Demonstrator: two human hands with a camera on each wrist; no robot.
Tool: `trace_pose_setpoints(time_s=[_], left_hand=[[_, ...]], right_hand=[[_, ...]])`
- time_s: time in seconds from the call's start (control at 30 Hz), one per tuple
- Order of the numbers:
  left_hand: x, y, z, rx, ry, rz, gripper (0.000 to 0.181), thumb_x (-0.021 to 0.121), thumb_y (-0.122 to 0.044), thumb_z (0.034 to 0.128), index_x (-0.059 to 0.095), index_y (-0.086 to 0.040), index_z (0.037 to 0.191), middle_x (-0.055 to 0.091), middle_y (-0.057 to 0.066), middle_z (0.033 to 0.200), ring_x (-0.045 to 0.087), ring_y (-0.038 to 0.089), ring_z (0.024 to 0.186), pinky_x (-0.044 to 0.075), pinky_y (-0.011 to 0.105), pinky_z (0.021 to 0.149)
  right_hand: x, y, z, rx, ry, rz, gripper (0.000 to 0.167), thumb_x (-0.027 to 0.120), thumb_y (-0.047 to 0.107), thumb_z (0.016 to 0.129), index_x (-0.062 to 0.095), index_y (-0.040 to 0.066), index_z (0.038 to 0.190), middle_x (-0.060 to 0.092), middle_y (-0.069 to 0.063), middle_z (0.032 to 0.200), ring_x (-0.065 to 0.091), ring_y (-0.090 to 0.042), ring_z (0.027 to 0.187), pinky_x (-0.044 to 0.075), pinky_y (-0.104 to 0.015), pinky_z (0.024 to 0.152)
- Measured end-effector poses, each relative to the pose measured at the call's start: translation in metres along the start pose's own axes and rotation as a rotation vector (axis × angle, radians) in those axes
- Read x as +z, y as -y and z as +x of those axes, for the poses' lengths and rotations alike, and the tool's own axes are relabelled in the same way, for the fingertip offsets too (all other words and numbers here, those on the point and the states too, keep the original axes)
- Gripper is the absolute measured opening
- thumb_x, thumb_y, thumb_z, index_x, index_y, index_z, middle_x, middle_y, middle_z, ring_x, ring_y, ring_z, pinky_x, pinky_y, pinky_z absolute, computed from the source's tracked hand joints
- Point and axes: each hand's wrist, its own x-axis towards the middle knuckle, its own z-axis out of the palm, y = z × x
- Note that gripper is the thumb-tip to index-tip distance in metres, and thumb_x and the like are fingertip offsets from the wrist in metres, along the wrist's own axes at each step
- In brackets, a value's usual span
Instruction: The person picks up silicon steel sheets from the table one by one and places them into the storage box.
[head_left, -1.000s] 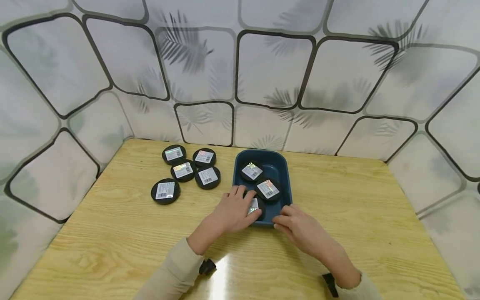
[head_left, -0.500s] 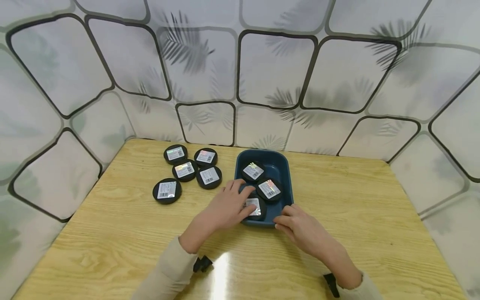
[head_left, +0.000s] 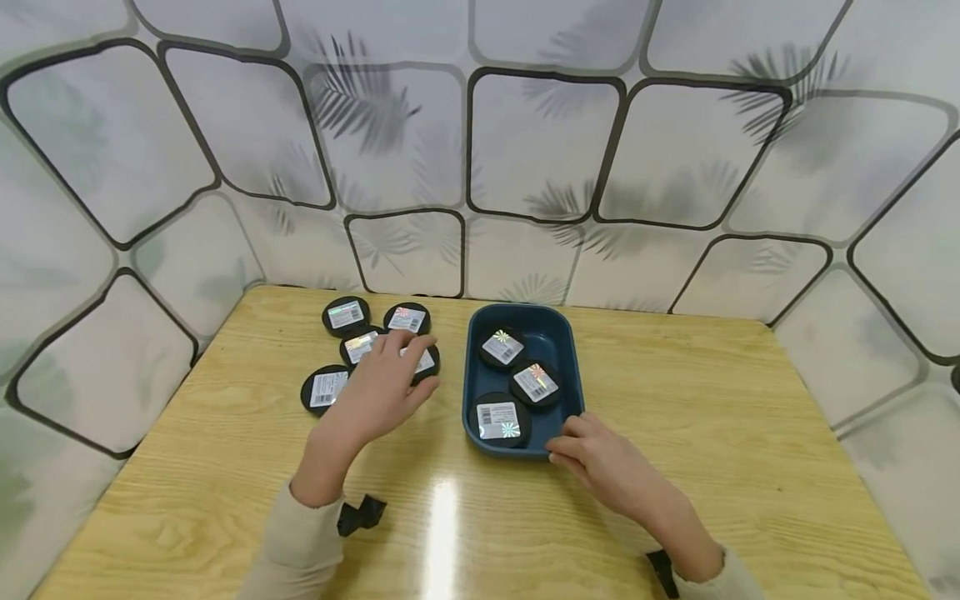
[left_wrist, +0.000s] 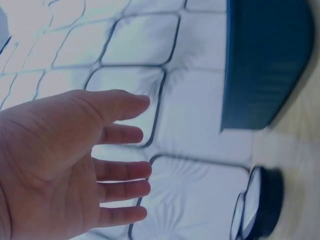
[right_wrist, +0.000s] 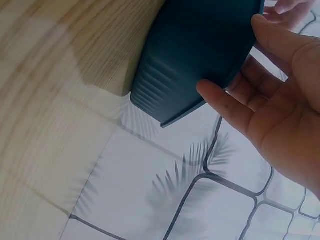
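Note:
In the head view the left hand (head_left: 378, 385) hovers over the group of black round discs, partly covering a disc (head_left: 429, 362) on the table. The left wrist view shows that hand (left_wrist: 75, 160) with its fingers extended and nothing in them. The blue bin (head_left: 558, 333) holds three labelled black discs: one at the back (head_left: 501, 347), one in the middle (head_left: 535, 382) and one at the front left (head_left: 498, 420). At the bin's front right corner the right hand (head_left: 607, 462) pinches the rim; the right wrist view shows thumb and fingers of this hand (right_wrist: 280, 100) on the rim.
Other black discs lie on the wooden table (head_left: 712, 467) left of the bin: one at the back left (head_left: 346, 316), one at the back (head_left: 407, 318), one between them (head_left: 361, 346) and one at the front left (head_left: 325, 389). A patterned curtain (head_left: 540, 150) stands behind the table.
The left hand has left the disc at the bin's front left and moved left to above the discs on the table. That disc now lies in the bin. The right hand has stayed at the rim.

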Motion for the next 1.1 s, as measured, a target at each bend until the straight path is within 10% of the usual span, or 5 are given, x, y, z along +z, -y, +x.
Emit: trace_pose_setpoints(time_s=[0.37, 0.7, 1.1], left_hand=[[-0.023, 0.039, -0.018, -0.181, 0.003, -0.026, 0.051, 0.062, -0.024, 0.0969, 0.045, 0.001, 0.138, 0.046, 0.032, 0.127, 0.045, 0.049, 0.118, 0.041, 0.063, 0.093], [-0.04, 0.062, -0.03, -0.453, 0.306, -0.076, 0.065, 0.058, -0.032, 0.0974, 0.035, 0.006, 0.145, 0.037, 0.04, 0.13, 0.035, 0.055, 0.12, 0.041, 0.065, 0.09], [-0.036, 0.078, -0.035, -0.538, 0.365, -0.111, 0.073, 0.066, -0.03, 0.0912, 0.032, 0.009, 0.144, 0.031, 0.045, 0.131, 0.03, 0.058, 0.119, 0.04, 0.068, 0.09]], right_hand=[[0.002, 0.001, -0.002, -0.005, -0.001, 0.006, 0.011, 0.073, 0.013, 0.09, 0.078, 0.012, 0.099, 0.058, 0.006, 0.086, 0.046, -0.008, 0.08, 0.046, -0.022, 0.067], [0.0, -0.001, 0.0, -0.024, -0.039, 0.017, 0.004, 0.071, 0.015, 0.091, 0.072, 0.014, 0.088, 0.057, 0.009, 0.085, 0.046, -0.007, 0.078, 0.045, -0.023, 0.067], [0.0, -0.001, 0.0, -0.03, -0.032, 0.013, 0.005, 0.071, 0.017, 0.092, 0.072, 0.014, 0.088, 0.058, 0.009, 0.086, 0.047, -0.007, 0.08, 0.046, -0.025, 0.069]])
